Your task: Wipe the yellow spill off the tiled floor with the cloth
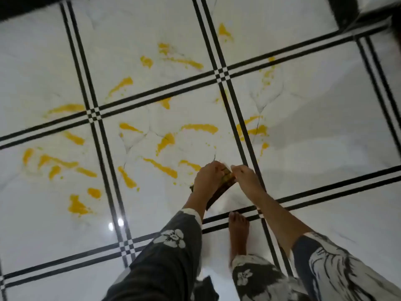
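Observation:
Yellow spill streaks (160, 167) lie scattered over several white marble-look floor tiles (65, 203) with black border lines, from far left to upper right. I stand above them and hold a dark, yellow-stained cloth (225, 181) in the air in front of me. My left hand (207, 178) grips its left side and lower part. My right hand (245, 177) pinches its upper right edge. The cloth hangs folded between both hands, above the tile near the closest streaks.
My bare foot (238, 231) stands on the black tile lines just below the hands, with patterned trouser legs beneath. A dark object (345, 11) sits at the top right corner and a dark strip along the top left edge.

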### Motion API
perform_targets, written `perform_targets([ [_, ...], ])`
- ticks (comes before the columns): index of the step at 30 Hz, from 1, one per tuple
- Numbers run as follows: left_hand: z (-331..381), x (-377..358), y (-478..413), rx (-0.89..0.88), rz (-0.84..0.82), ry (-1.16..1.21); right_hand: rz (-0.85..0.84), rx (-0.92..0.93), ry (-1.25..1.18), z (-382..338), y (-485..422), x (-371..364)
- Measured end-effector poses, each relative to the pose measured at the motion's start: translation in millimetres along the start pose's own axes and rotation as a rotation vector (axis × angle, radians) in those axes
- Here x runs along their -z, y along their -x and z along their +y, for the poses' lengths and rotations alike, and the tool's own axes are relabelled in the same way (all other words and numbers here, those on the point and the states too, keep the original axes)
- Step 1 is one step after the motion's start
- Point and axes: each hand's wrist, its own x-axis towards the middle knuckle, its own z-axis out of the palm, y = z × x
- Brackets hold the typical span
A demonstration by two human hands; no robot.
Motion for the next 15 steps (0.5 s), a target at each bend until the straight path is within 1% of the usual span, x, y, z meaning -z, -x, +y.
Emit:
perform_targets([
  [1,-10.4,-14.3,-18.2,-0.024,-0.015,-0.05,0.007,0.012,0.027,7.6,-20.8,-7.9],
  [4,-44.4,-55.1,-67.1,-0.069,0.012,-0.185,0.038,0.081,0.185,34.5,-83.8,-21.9],
  [7,-80.9,-99.1,-108.7,-0.205,0.018,-0.373,0.028,0.18,0.319,59.0,-139.8,-31.8],
  [9,-100.0,-118.3,-127.5,-0.248,0.063,-0.434,0.051,0.257,0.376,69.7,-169.0,-32.8],
  [10,-106.7,-119.9,-134.1,-0.254,0.126,-0.42,0.049,0.31,0.399,72.0,-179.6,-32.2],
  [12,-112.0,-116.3,-153.6,-0.294,0.338,-0.314,0.046,0.461,0.484,72.9,-201.0,-30.9],
  [13,-111.5,-109.6,-167.0,-0.288,0.41,-0.254,0.068,0.542,0.56,70.9,-210.0,-29.3],
  [15,-105.3,-90.7,-198.4,-0.292,0.502,-0.19,0.181,0.731,0.689,66.3,-226.5,-29.4],
])
